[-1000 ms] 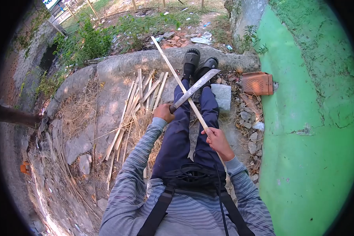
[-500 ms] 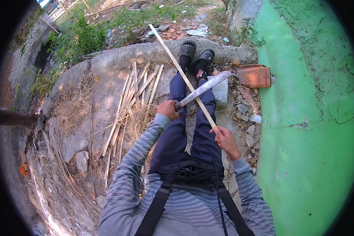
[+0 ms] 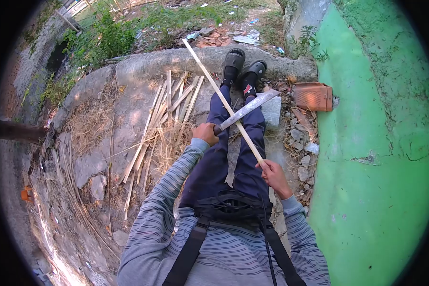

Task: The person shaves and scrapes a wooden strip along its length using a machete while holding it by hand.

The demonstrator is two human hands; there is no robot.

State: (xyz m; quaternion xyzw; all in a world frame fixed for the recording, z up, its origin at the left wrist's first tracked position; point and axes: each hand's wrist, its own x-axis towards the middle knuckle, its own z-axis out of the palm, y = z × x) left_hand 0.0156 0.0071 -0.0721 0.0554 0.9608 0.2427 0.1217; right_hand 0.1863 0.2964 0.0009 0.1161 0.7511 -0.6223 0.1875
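Observation:
My left hand (image 3: 205,134) is closed around the dark handle of a machete (image 3: 253,107). Its worn grey blade points up and to the right above my shins, lying across a long pale wooden strip (image 3: 206,73). My right hand (image 3: 275,177) grips the strip's near end between thumb and fingers. From there the strip slants up and left past my shoes (image 3: 234,60). Blade and strip cross above my lower legs and appear to touch.
Several similar strips (image 3: 153,125) lie piled on the ground left of my legs, among dry shavings (image 3: 164,151). A low concrete kerb (image 3: 143,71) runs beyond my feet. At right stand a green wall (image 3: 367,190), an orange hollow brick (image 3: 313,97) and rubble (image 3: 298,138).
The whole view has shifted slightly. The machete tip has drawn a little to the left, away from the orange brick. Both hands keep their holds.

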